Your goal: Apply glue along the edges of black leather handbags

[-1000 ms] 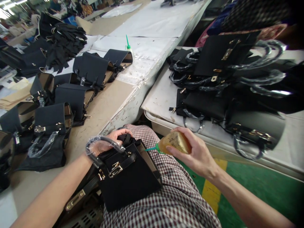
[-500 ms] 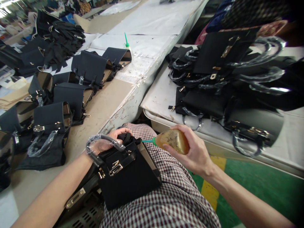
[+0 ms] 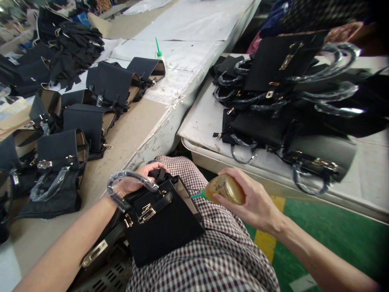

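Note:
A black handbag (image 3: 164, 231) with gold clasps and a plastic-wrapped handle rests on my lap over a checked cloth (image 3: 225, 247). My left hand (image 3: 136, 180) grips the bag's far upper edge, fingers partly hidden behind the handle. In my right hand (image 3: 249, 198) is a squeeze bottle (image 3: 226, 189) of amber liquid, held on its side. Its thin green nozzle (image 3: 197, 195) points left, with the tip at the beige inner side of the bag's right edge; whether it touches, I cannot tell.
On the left table (image 3: 146, 125) stand several black bags (image 3: 88, 121) and a white bottle (image 3: 159, 56) with a green nozzle. More black bags (image 3: 258, 125) with wrapped handles are piled on the right table (image 3: 200, 117). A perforated crate (image 3: 112, 280) sits below my lap.
My right hand and the bottle have moved slightly right and down, taking the nozzle from the bag's upper corner to lower along its right edge. My left hand still holds the bag.

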Available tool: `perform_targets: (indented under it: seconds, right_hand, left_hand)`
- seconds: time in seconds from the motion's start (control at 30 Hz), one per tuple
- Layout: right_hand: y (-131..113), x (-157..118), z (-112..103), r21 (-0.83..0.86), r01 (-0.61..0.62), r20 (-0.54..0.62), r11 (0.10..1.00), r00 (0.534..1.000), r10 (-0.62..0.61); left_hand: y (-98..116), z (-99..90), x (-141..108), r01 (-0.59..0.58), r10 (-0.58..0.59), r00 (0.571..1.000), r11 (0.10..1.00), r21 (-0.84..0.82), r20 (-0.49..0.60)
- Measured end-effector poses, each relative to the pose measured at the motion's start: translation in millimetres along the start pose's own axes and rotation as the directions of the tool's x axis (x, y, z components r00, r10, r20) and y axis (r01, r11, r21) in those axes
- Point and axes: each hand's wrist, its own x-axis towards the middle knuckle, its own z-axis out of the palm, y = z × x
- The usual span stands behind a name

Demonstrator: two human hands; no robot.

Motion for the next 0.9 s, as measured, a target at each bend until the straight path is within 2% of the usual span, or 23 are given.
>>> perform_targets:
  seconds: [0.2, 0.33, 0.47, 0.57, 0.67, 0.73, 0.83, 0.9]
  right_hand:
    - [4, -10, 0, 0.044, -0.046, 0.099, 0.998, 0.994, 0.041]
    - [4, -13, 1, 0.054, -0.092, 0.171, 0.994, 0.982, 0.081]
    - [2, -7, -4, 0.065, -0.162, 0.194, 0.985, 0.970, 0.147]
    - [4, -3, -13, 0.111, -0.286, 0.229, 0.952, 0.939, 0.255]
    - [11, -4, -18, 0.239, -0.387, 0.177, 0.891, 0.919, 0.352]
    - [16, -7, -18, 0.349, -0.398, 0.112, 0.848, 0.916, 0.384]
    - [19, -12, -10, 0.446, -0.341, -0.036, 0.828, 0.917, 0.397]
    - [17, -14, -2, 0.446, -0.258, -0.122, 0.857, 0.931, 0.344]
  left_hand:
    - [0, -0.7, -5, 0.028, -0.027, 1.000, 0.999, 0.038, -0.004]
    - [5, 6.3, -9, 0.061, -0.059, 0.998, 0.996, 0.072, -0.026]
    - [20, 19.3, -15, 0.096, -0.085, 0.994, 0.978, 0.183, -0.066]
    - [38, 25.9, -26, 0.106, -0.073, 0.989, 0.957, 0.269, -0.129]
    - [55, 28.4, -42, 0.143, -0.093, 0.984, 0.921, 0.361, -0.152]
    - [60, 30.0, -52, 0.161, -0.092, 0.980, 0.883, 0.440, -0.174]
    - [52, 34.1, -54, 0.127, -0.008, 0.973, 0.851, 0.510, -0.230]
    - [39, 36.7, -49, 0.081, 0.065, 0.962, 0.860, 0.504, -0.265]
